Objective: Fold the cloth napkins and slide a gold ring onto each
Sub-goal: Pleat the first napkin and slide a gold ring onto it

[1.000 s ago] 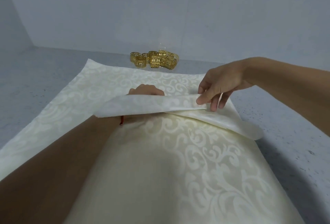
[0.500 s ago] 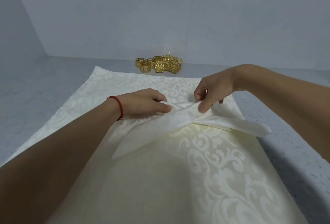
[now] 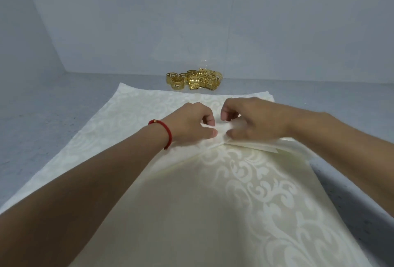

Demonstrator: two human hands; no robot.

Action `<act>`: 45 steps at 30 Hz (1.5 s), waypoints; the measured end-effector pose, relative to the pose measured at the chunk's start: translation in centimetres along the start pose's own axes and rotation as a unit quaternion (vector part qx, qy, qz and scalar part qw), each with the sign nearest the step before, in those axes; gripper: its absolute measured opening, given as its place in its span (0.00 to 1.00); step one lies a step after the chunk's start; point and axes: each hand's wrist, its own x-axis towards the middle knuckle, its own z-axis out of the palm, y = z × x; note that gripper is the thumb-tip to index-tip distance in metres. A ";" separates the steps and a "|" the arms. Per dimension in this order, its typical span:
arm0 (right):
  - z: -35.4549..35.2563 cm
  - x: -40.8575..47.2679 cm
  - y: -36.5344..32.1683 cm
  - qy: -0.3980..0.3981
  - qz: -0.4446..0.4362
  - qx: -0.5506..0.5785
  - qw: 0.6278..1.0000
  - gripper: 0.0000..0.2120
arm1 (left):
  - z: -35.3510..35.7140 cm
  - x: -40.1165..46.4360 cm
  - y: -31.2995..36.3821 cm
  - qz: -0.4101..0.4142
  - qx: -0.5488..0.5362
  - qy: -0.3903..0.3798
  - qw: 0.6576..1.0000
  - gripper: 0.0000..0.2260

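A cream damask napkin (image 3: 221, 139) is gathered into a narrow folded band across the middle of the view. It lies on a stack of flat cream napkins (image 3: 245, 202). My left hand (image 3: 191, 124), with a red cord at the wrist, pinches the band's middle from the left. My right hand (image 3: 251, 121) pinches it from the right, fingers curled, nearly touching the left hand. The band's right end (image 3: 266, 147) sticks out from under my right hand. A pile of several gold rings (image 3: 194, 80) sits beyond the napkins' far edge, out of both hands.
The napkins lie on a grey speckled counter (image 3: 53, 117) that meets a pale wall (image 3: 191, 21) just behind the rings. Bare counter shows left and right of the napkin stack.
The hands have come together at the napkin's middle. The folded band, spread wide and held up a second ago, is bunched tighter and lower between both hands.
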 end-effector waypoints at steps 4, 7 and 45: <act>2.7 -0.6 0.3 0.065 -0.085 -0.190 0.976 0.24 | -1.2 1.0 0.0 -0.031 -0.009 -0.046 0.998 0.05; 3.1 0.0 1.4 0.066 -0.084 -0.192 0.976 0.27 | -2.0 1.5 0.0 -0.055 -0.046 -0.054 0.996 0.06; -0.6 12.1 4.0 0.197 0.166 0.142 0.956 0.09 | -2.5 0.0 -5.0 -0.052 0.236 0.181 0.953 0.08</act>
